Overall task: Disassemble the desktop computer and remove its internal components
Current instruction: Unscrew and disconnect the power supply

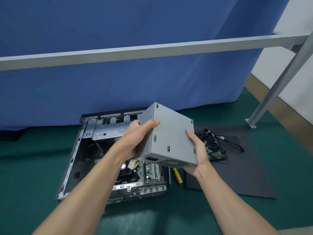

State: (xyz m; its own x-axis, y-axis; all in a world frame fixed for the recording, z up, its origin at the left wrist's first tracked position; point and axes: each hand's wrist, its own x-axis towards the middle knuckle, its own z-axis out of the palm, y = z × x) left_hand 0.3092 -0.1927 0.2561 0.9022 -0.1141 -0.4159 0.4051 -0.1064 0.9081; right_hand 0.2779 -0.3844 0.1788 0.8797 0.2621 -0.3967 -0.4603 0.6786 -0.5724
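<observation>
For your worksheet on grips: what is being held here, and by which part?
The power supply: left hand grips its left edge, right hand its right edge.

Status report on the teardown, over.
The left hand and right hand hold the power supply above the open case. Inside, the motherboard. Beside it, screwdriver and cables.

Both hands up: left hand (135, 141) and right hand (197, 150) grip the grey power supply (171, 138) above the open case (94, 150), screwdriver (177, 175) at five o'clock.
</observation>
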